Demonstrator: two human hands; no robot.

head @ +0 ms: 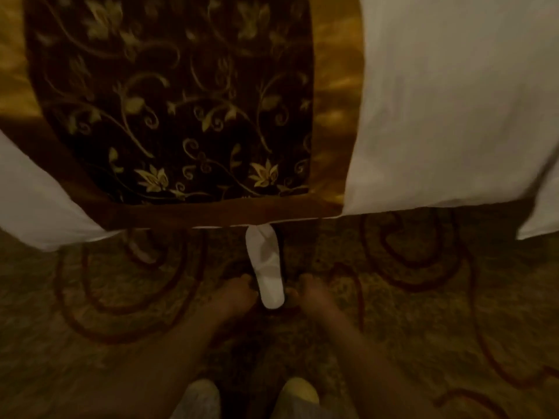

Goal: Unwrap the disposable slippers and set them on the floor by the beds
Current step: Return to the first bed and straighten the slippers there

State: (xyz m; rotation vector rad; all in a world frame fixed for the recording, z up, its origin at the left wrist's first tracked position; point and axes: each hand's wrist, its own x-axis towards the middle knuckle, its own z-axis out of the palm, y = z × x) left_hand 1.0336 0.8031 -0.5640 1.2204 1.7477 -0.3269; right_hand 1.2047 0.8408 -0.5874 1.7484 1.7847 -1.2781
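Dim carpet (423, 300) with red swirls on tan covers the floor, and the whole view is dark and blurred. Nearest the camera, two knees (199, 399) in pale cloth sit just short of the slipper's heel, one to each side of its line. Two bare forearms reach forward from them. The left hand (233, 294) lies against the left side of the slipper's heel end and the right hand (314, 294) against the right side, so the heel sits between the two hands. Both hands have bent fingers at the slipper's edge; whether they pinch it or only touch it cannot be told. One white slipper (266, 267) shows, sole down on the carpet and out of any wrapper, heel toward the person. Its toe reaches the lower edge of the bed (438, 116) beyond it. White sheets hang to the left and right of the slipper. One dark floral runner (169, 101) with a gold border lies across the bed, straight beyond the slipper
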